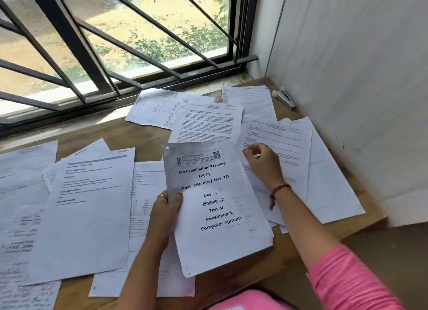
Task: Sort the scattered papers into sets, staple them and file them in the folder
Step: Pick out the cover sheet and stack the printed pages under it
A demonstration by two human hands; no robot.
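Bright daylight through window; papers evenly lit, soft shadows; slight blur, wide-angle edge bending.
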